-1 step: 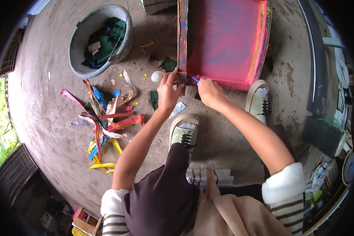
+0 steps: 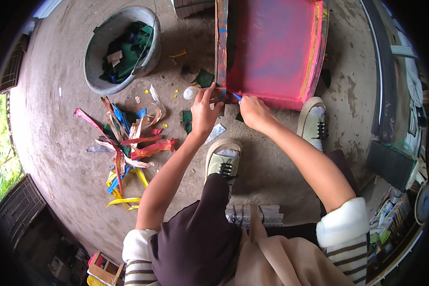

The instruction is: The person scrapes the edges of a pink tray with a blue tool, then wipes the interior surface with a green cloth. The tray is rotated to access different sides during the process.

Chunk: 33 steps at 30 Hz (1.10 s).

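A screen-printing frame [image 2: 271, 52] with pink-stained mesh and paint-marked wooden sides lies before me. My left hand [image 2: 206, 112] grips its near left corner, the fingers on the outer side and the thumb toward the near edge. Closed in a fist, my right hand [image 2: 255, 113] holds a slim blue tool [image 2: 236, 96]. Its tip points at the inside of that same corner; the rest is hidden in my fingers, so its exact kind cannot be made out. Just left of my left fingers is a small whitish rounded object [image 2: 190, 92].
A grey bucket [image 2: 91, 71] with dark green scraps stands at the far left. Nearer lies a heap of coloured peeled strips [image 2: 124, 143]. Green scraps [image 2: 186, 121] and a pale piece [image 2: 216, 133] dot the concrete floor. My shoes [image 2: 222, 162] are close to the frame.
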Available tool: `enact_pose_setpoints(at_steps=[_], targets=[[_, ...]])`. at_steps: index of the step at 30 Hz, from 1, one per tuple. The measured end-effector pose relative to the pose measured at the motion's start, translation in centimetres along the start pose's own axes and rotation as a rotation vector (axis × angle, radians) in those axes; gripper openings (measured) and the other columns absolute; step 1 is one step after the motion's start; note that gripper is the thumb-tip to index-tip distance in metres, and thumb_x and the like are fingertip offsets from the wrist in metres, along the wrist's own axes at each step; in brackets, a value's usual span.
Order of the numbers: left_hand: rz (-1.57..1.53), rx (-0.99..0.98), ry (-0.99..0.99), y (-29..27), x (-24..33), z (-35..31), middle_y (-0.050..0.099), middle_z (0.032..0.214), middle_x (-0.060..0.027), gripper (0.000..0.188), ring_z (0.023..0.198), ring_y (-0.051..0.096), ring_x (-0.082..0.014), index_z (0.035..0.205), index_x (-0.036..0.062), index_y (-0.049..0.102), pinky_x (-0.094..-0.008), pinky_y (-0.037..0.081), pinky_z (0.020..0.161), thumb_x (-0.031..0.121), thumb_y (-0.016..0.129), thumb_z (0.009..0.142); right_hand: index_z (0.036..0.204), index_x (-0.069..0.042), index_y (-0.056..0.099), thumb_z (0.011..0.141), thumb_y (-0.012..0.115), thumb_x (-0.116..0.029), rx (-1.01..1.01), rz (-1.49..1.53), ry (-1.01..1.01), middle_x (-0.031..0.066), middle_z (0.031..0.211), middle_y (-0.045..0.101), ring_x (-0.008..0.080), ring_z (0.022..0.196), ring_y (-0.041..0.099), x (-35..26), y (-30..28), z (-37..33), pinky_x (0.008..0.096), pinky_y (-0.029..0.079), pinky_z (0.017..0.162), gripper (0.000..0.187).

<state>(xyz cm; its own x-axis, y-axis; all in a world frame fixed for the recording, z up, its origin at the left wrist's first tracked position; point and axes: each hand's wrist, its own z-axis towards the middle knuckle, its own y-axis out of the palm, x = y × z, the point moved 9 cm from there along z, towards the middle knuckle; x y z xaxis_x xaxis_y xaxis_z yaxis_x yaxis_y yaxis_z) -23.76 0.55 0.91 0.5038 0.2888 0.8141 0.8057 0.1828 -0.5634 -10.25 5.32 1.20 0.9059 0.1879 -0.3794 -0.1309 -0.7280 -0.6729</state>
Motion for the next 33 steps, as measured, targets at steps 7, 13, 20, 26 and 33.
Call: enact_pose_setpoints(at_steps=[7, 13, 20, 26, 33], targets=[[-0.002, 0.001, 0.027, 0.1, 0.4, -0.1, 0.056, 0.113, -0.0101, 0.06, 0.096, 0.065, -0.0218, 0.13, 0.007, 0.049, -0.0316, 0.056, 0.081, 0.0, 0.07, 0.075, 0.095, 0.01, 0.061, 0.095, 0.046, -0.024, -0.03, 0.107, 0.065, 0.0318, 0.091, 0.061, 0.0457, 0.091, 0.06, 1.8, 1.3, 1.7, 0.0523, 0.048, 0.078, 0.037], [0.011, -0.001, 0.005, -0.1, 0.4, 0.2, 0.056, 0.112, -0.0105, 0.06, 0.098, 0.064, -0.0216, 0.13, 0.0062, 0.049, -0.0318, 0.056, 0.083, -0.001, 0.07, 0.075, 0.092, 0.01, 0.06, 0.095, 0.047, -0.022, -0.084, 0.132, 0.04, 0.0291, 0.081, 0.063, 0.0402, 0.079, 0.065, 1.4, 0.8, 1.9, 0.047, 0.052, 0.067, 0.034], [-0.057, -0.019, -0.018, 0.0, 0.3, 0.5, 0.056, 0.111, -0.0099, 0.06, 0.099, 0.063, -0.0198, 0.13, 0.0051, 0.05, -0.0305, 0.056, 0.083, -0.004, 0.07, 0.074, 0.099, -0.005, 0.063, 0.082, 0.06, -0.01, -0.006, -0.64, -0.189, 0.0098, 0.092, 0.069, 0.023, 0.085, 0.069, -2.5, -1.2, 0.8, 0.0435, 0.057, 0.068, 0.018], [-0.09, -0.017, 0.019, 0.1, 0.2, 0.8, 0.057, 0.111, -0.0102, 0.059, 0.096, 0.064, -0.0202, 0.128, 0.0038, 0.051, -0.0306, 0.056, 0.082, -0.005, 0.07, 0.073, 0.097, -0.002, 0.062, 0.082, 0.061, -0.009, 0.016, -0.46, -0.051, 0.016, 0.092, 0.069, 0.0252, 0.086, 0.069, -1.7, -1.0, 0.7, 0.0428, 0.057, 0.069, 0.017], [-0.082, -0.016, -0.001, 0.0, 0.1, 0.8, 0.057, 0.11, -0.011, 0.059, 0.096, 0.064, -0.0211, 0.127, 0.0028, 0.05, -0.0304, 0.055, 0.082, -0.006, 0.07, 0.072, 0.093, 0.008, 0.061, 0.09, 0.047, -0.013, -0.058, 0.08, -0.024, 0.0277, 0.093, 0.064, 0.0418, 0.09, 0.063, 0.7, 0.1, 1.6, 0.0484, 0.052, 0.076, 0.025]])
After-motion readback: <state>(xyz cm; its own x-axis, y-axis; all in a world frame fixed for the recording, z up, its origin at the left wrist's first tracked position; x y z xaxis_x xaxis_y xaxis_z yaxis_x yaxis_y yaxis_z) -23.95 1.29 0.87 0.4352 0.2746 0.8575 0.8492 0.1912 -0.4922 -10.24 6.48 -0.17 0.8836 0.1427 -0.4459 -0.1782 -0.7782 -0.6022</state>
